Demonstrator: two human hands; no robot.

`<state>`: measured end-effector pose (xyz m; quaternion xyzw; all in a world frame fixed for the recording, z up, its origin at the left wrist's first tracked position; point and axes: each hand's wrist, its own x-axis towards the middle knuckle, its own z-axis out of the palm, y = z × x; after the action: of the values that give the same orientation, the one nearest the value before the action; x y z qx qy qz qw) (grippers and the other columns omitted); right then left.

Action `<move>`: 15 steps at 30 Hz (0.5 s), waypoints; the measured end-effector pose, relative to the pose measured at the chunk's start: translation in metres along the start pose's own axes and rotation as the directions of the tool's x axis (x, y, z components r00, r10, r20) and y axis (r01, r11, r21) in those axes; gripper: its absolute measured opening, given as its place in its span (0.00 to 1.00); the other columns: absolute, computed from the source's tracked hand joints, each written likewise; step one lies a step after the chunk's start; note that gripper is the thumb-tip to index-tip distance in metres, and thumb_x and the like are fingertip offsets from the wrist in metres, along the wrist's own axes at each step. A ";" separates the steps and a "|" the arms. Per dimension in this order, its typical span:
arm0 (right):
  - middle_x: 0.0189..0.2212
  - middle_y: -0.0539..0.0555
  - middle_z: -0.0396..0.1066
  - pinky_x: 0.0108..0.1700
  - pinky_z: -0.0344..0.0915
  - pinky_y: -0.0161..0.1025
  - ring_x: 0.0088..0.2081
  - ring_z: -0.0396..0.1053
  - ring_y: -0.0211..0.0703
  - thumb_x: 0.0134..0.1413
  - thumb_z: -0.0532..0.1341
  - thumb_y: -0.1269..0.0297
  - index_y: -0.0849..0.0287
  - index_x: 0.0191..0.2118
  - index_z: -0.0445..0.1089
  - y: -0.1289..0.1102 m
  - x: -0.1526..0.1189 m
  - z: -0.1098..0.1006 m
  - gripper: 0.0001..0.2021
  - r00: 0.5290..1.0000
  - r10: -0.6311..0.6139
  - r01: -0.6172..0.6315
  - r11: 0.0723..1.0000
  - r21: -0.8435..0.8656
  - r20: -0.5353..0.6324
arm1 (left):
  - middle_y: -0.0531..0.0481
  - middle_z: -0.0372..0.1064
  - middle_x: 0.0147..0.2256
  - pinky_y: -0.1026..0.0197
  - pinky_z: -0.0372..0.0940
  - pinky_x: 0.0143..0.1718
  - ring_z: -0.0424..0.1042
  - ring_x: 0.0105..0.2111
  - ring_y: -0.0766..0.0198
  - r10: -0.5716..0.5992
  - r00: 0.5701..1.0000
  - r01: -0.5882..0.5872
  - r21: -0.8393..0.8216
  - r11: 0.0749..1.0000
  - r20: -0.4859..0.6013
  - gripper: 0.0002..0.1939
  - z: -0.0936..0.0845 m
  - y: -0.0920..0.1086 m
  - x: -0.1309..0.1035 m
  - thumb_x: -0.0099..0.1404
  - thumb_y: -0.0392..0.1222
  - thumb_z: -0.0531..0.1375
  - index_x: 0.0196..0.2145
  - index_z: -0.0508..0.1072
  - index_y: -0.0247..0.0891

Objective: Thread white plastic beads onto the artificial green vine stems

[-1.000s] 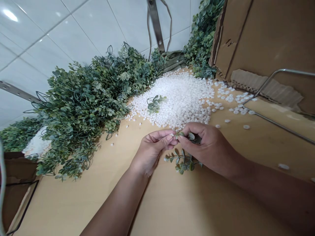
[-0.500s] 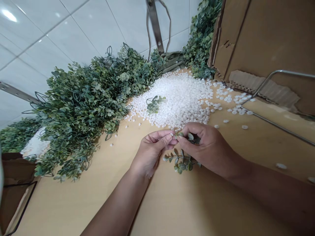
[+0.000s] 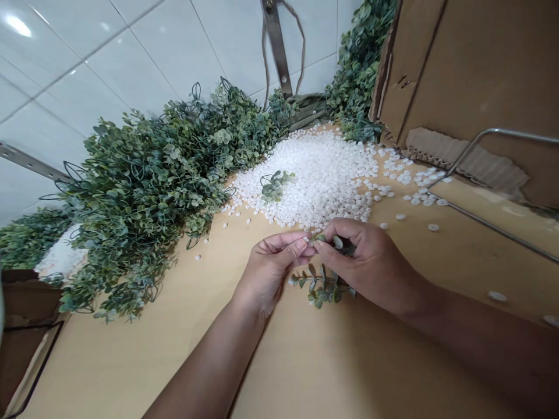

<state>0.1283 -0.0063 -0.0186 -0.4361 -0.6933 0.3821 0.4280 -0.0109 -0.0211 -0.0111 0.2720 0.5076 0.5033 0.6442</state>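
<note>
Between finger and thumb, my left hand (image 3: 279, 261) pinches a small white piece (image 3: 306, 239). Its fingertips meet those of my right hand (image 3: 367, 259), which is closed on a green leafy sprig (image 3: 323, 287). Part of the sprig hangs below the right hand; the rest is hidden in its fingers. Just beyond both hands lies a large pile of small white pieces (image 3: 314, 169). A loose sprig (image 3: 274, 185) rests on the pile's left part. A big heap of green sprigs (image 3: 152, 174) spreads to the left.
A cardboard box (image 3: 484, 70) stands at the upper right, with a bent metal rod (image 3: 502, 218) beside it. Scattered white pieces (image 3: 433, 227) lie on the wooden table (image 3: 174, 361). Tiled wall (image 3: 131, 58) is behind; more cardboard (image 3: 26, 343) sits at lower left.
</note>
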 end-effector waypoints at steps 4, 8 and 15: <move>0.16 0.46 0.54 0.22 0.52 0.31 0.21 0.54 0.32 0.46 0.54 0.70 0.60 0.18 0.58 -0.001 0.000 0.000 0.09 1.000 0.003 -0.004 0.999 0.032 0.013 | 0.50 0.74 0.20 0.73 0.66 0.28 0.71 0.22 0.72 -0.010 1.000 0.010 -0.019 1.000 0.001 0.12 0.000 0.002 -0.001 0.38 0.38 0.71 0.24 0.78 0.33; 0.16 0.46 0.55 0.23 0.52 0.31 0.21 0.54 0.32 0.46 0.54 0.70 0.60 0.18 0.59 -0.001 0.000 -0.001 0.09 1.000 -0.009 0.009 1.000 0.028 0.011 | 0.50 0.74 0.20 0.72 0.66 0.27 0.70 0.22 0.72 -0.007 1.000 0.007 -0.016 1.000 0.000 0.11 0.000 0.002 0.000 0.40 0.36 0.70 0.24 0.78 0.33; 0.16 0.46 0.55 0.23 0.52 0.31 0.20 0.53 0.32 0.46 0.54 0.70 0.60 0.18 0.60 -0.001 0.001 -0.001 0.09 1.000 -0.009 0.008 1.000 0.009 0.007 | 0.50 0.74 0.21 0.71 0.65 0.28 0.70 0.22 0.72 -0.006 1.000 0.006 -0.008 1.000 -0.005 0.12 0.001 0.001 0.000 0.39 0.37 0.71 0.25 0.78 0.33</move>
<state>0.1282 -0.0054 -0.0171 -0.4300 -0.6949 0.3848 0.4291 -0.0103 -0.0206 -0.0095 0.2665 0.5082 0.5041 0.6454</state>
